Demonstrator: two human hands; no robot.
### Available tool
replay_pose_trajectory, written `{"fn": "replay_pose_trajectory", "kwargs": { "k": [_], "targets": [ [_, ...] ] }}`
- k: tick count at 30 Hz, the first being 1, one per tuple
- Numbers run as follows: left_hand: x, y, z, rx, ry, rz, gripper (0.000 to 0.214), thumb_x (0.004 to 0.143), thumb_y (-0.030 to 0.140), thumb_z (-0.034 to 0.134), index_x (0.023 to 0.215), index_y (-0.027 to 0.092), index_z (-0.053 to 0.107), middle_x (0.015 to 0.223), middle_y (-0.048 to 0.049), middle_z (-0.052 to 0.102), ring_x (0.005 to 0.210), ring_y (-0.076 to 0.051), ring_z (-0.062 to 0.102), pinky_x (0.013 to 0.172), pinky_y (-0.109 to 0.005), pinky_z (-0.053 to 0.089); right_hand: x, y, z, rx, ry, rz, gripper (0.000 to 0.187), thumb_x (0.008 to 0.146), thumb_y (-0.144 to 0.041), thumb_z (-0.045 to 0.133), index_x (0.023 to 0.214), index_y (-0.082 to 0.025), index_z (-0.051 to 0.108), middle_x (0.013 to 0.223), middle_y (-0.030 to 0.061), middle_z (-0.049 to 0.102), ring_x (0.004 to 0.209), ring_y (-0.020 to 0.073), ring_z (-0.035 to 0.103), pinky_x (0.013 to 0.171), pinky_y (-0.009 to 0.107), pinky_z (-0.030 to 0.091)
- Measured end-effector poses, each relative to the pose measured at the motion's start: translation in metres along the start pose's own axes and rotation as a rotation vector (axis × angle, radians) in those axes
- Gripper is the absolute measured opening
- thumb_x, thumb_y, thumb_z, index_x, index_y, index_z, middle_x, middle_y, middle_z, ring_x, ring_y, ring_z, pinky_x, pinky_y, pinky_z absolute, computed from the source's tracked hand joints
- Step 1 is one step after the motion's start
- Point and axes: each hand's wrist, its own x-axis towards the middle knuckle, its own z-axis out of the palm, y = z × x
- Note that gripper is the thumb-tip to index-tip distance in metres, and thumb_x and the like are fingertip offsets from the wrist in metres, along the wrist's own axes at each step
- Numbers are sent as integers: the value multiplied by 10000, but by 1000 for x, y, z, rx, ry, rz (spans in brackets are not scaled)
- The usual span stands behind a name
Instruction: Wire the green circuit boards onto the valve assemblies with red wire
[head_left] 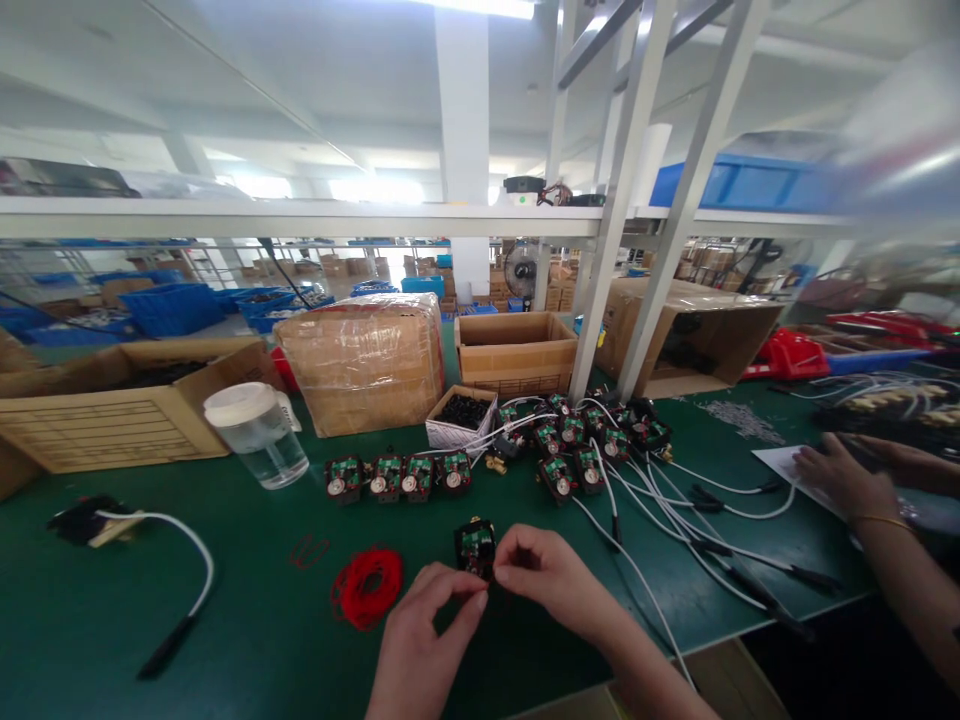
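Observation:
Close in front of me lies a black housing with a green circuit board [475, 543]. At its near edge my left hand [431, 630] is closed in a pinch, thumb against forefinger. My right hand [544, 575] pinches at the housing's right side, its fingertips close to the left ones. Whatever sits between the fingertips is too small to make out. Left of my hands rests a coil of thin red wire [369, 588], with a few loose red wire pieces [309, 550] beyond it. A row of similar black housings [386, 478] stands behind.
More housings with white cables [574, 432] are heaped to the right. A lidded plastic cup [259, 440], a small box of black parts [461, 418] and cardboard boxes [367, 370] line the back. One cabled unit [97, 522] lies far left. A co-worker's hands [851, 480] are at the right.

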Motion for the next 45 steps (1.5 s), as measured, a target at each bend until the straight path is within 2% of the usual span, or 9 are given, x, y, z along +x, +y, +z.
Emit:
{"fn": "replay_pose_trajectory", "kwargs": {
  "k": [3,8,14,23,34,41,45],
  "targets": [
    [6,0,-7,79,16,-3,143,868,317,606,846,260,735,890,-26,720,881,-218,676,809,-334,523,6,2,-2,-61,15,-6,85,817,-252,689,801,-181,645,721,-38,567,671,122,502,614,237,367],
    [18,4,-15,192,-32,-10,146,856,257,584,815,260,724,850,-15,719,850,-216,675,791,-331,503,15,4,-5,-96,47,-23,41,807,-213,676,808,-184,648,736,-30,590,687,128,527,623,234,399],
    [27,7,-19,139,-1,-39,160,846,277,584,803,260,737,873,-19,716,837,-210,680,770,-318,515,22,4,-5,-183,66,-61,14,815,-190,664,813,-187,651,754,-23,618,701,133,561,632,234,421],
    [28,14,-9,118,20,-152,157,828,281,590,790,260,742,809,-2,700,773,-197,677,724,-302,510,24,1,-9,-261,73,-78,18,819,-176,658,811,-186,646,753,-25,606,696,133,553,626,236,414],
    [34,15,-16,183,33,-141,163,833,270,569,778,254,721,809,-6,696,781,-198,672,727,-303,510,32,-4,-9,-336,52,-153,33,828,-162,661,819,-194,661,786,-20,608,736,143,557,654,247,419],
    [37,6,-21,198,33,-92,174,853,283,549,819,265,719,847,-1,700,801,-191,672,723,-286,504,38,-5,-9,-365,27,-189,85,823,-110,663,812,-194,669,802,-22,599,742,135,558,664,242,416],
    [41,5,-24,227,5,-114,192,873,276,523,833,259,710,862,-5,688,796,-187,660,709,-286,482,38,-6,-9,-392,25,-222,95,833,-105,672,810,-196,663,802,-25,588,747,135,555,668,244,413]
  ]
}}
